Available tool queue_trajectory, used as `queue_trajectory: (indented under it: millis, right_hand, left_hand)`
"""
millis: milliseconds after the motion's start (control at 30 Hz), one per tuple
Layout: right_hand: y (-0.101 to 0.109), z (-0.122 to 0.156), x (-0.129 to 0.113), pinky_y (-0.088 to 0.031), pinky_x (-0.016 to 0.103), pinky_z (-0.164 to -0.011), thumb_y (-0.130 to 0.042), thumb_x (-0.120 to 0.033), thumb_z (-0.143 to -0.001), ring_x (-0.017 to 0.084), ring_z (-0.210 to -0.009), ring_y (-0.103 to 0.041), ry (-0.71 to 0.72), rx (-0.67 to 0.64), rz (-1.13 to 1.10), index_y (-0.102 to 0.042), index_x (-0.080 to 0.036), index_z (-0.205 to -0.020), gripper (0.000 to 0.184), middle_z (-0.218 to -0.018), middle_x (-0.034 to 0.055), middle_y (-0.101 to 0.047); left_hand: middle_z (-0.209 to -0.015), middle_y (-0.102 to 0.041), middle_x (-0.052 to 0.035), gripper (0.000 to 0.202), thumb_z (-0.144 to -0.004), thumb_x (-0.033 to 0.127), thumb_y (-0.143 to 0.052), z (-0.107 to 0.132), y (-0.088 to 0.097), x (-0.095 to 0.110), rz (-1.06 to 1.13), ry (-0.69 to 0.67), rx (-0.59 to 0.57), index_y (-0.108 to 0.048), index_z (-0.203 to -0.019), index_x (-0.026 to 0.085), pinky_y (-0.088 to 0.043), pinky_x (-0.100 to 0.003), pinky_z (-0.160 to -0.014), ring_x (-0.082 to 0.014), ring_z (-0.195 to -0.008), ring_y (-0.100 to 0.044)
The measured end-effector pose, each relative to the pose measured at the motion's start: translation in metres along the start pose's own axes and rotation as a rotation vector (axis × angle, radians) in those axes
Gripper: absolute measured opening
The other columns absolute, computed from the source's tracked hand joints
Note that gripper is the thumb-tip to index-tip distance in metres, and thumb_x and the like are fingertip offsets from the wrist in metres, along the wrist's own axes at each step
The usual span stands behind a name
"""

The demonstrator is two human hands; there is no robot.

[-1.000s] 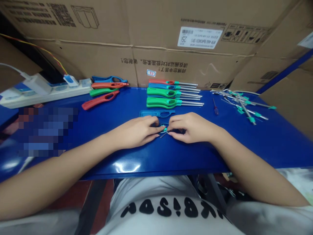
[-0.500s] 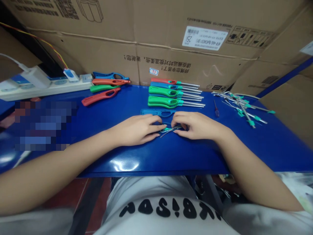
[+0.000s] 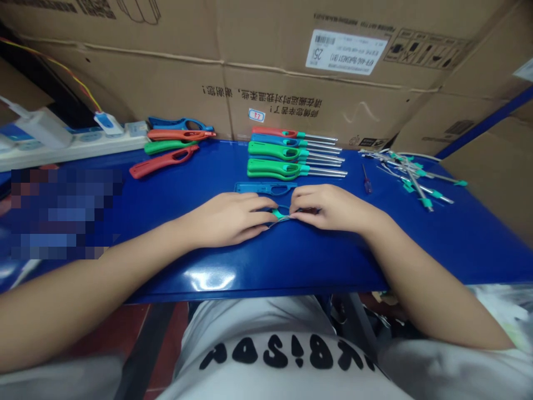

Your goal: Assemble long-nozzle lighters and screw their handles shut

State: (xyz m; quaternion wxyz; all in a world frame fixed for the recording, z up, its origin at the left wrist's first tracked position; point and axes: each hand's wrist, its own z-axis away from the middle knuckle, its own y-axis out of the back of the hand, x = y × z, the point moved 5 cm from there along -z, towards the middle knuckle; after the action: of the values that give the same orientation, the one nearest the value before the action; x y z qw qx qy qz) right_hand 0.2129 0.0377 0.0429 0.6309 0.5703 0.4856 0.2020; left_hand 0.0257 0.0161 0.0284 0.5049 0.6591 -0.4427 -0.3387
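Note:
My left hand (image 3: 227, 218) and my right hand (image 3: 331, 207) rest on the blue table (image 3: 291, 261), fingertips meeting over a small part with a teal collar and a thin metal tube (image 3: 280, 215). Both hands pinch this part, which lies on a blue handle shell mostly hidden under my fingers. Just beyond them lies another blue handle shell (image 3: 265, 188), flat and empty. Further back is a row of finished lighters (image 3: 283, 158) with red, blue and green handles and metal tubes pointing right.
Loose handle shells (image 3: 170, 145) in blue, red and green lie at the back left beside a white power strip (image 3: 70, 147). A pile of metal tubes with teal collars (image 3: 412, 178) and a small screwdriver (image 3: 366, 182) lie at the right. Cardboard boxes (image 3: 291, 72) wall the back.
My right fingers have shifted slightly left along the tube towards the teal collar. The view has tilted a little; both hands stay in place.

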Motion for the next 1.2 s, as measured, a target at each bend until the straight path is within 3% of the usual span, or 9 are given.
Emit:
queue_trajectory:
  millis: [200,367,800,1200]
  right_hand:
    - [0.0025,0.0018,-0.0053,-0.042,0.026,-0.068,-0.063,-0.021,-0.091,0.014,-0.075,-0.06,-0.014,-0.01,-0.007,-0.072,-0.018,-0.092,0.009,-0.095,0.0057,-0.068]
    - [0.0,0.001,-0.0046,-0.041,0.026,-0.068,-0.061,-0.024,-0.094,0.015,-0.077,-0.059,-0.03,-0.015,0.012,-0.069,-0.017,-0.083,0.015,-0.093,0.0056,-0.067]
    - [-0.0018,-0.0002,-0.002,-0.037,0.026,-0.064,-0.063,-0.022,-0.092,0.014,-0.074,-0.058,-0.08,-0.031,0.076,-0.068,-0.018,-0.092,0.006,-0.1,0.0058,-0.068]
    - [0.0001,0.0004,-0.0006,-0.041,0.026,-0.065,-0.064,-0.022,-0.092,0.015,-0.073,-0.059,-0.049,-0.022,-0.002,-0.069,-0.017,-0.092,0.007,-0.09,0.0053,-0.068]
  left_hand:
    - [-0.132,-0.068,-0.0069,0.031,-0.106,0.031,-0.046,0.0004,-0.0007,0.0,-0.014,-0.007,-0.001,-0.066,-0.127,0.023,-0.055,-0.032,-0.087,-0.0218,-0.11,-0.067]
    - [-0.132,-0.068,-0.0075,0.031,-0.106,0.031,-0.046,0.001,-0.0021,-0.0002,-0.038,-0.022,-0.008,-0.066,-0.127,0.023,-0.055,-0.032,-0.086,-0.022,-0.109,-0.067]
    - [-0.127,-0.073,-0.0049,0.031,-0.105,0.031,-0.047,0.0014,-0.0017,0.0002,-0.022,-0.007,0.009,-0.068,-0.126,0.023,-0.055,-0.032,-0.086,-0.0215,-0.105,-0.067]
    - [-0.128,-0.072,-0.0059,0.032,-0.106,0.032,-0.046,0.0009,-0.0024,0.0007,-0.05,-0.012,-0.005,-0.068,-0.128,0.023,-0.056,-0.033,-0.088,-0.0218,-0.106,-0.067]
